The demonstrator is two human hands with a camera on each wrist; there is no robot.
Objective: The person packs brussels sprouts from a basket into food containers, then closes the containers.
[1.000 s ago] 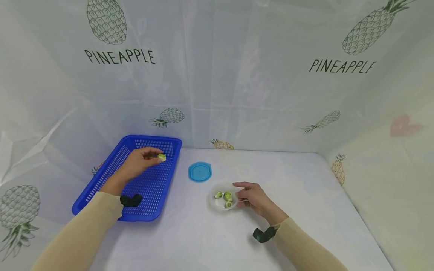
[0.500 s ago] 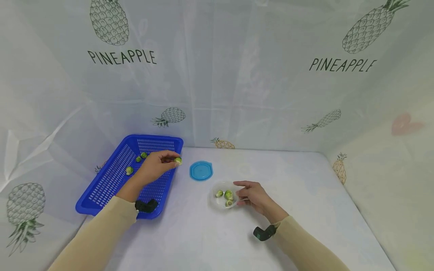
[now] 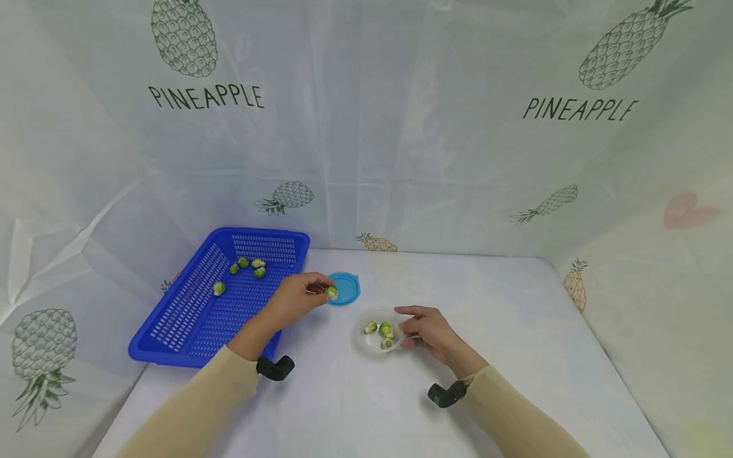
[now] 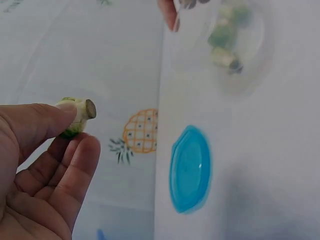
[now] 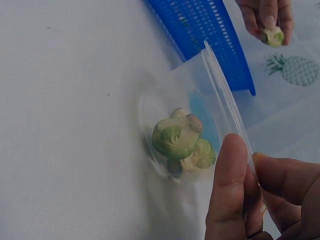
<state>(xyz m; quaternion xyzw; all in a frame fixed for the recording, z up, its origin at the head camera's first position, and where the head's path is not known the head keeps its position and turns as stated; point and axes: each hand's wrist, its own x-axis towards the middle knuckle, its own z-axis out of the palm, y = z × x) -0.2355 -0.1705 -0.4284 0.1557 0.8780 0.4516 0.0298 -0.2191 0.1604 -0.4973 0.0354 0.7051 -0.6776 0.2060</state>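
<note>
My left hand (image 3: 298,298) pinches a Brussels sprout (image 4: 75,117) between thumb and fingertips, its cut stem end facing outward in the left wrist view. In the head view this sprout overlaps the edge of a blue lid (image 3: 346,289) lying on the table. My right hand (image 3: 432,334) grips the rim of a clear plastic bowl (image 5: 187,75), thumb on one side and fingers on the other. Inside the bowl sit 3 Brussels sprouts (image 5: 175,139), grouped close together.
A blue perforated basket (image 3: 217,318) stands at the left with several Brussels sprouts (image 3: 259,272) in its far half. Behind the white table (image 3: 487,299) hangs a pineapple-print sheet (image 3: 401,159).
My left hand has carried the Brussels sprout rightward from above the basket to beside the blue lid, uncovering sprouts in the basket. My right hand stays at the bowl.
</note>
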